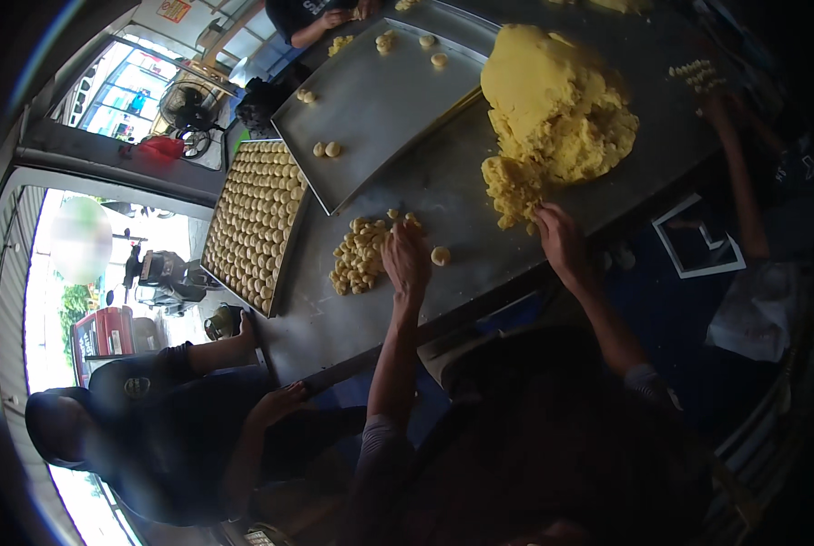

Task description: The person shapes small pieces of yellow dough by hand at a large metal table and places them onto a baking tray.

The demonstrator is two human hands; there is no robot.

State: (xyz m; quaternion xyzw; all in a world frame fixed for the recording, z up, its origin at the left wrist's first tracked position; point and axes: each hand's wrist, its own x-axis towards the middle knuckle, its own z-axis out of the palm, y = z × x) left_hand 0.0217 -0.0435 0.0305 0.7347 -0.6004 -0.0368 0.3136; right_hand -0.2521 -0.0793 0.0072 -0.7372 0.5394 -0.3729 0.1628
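Apparently, in the head view, the right hand (560, 238) has its fingertips against the crumbly edge of the yellow dough (560, 109), mounded on the desk (493, 214). The left hand (408, 259) is bent over the right side of a pile of pieces (356, 261). Whether either has closed on anything, I cannot tell. The dough looks soft, short and heavy as a mass; small lumps should break off best at that loose edge. The pieces look light and easily dented, best pinched by their sides. A ball (441, 256) sits between pile and dough, with desk around it for sideways movement; the tray's (384, 100) raised rim bounds the far side, the desk's edge the near.
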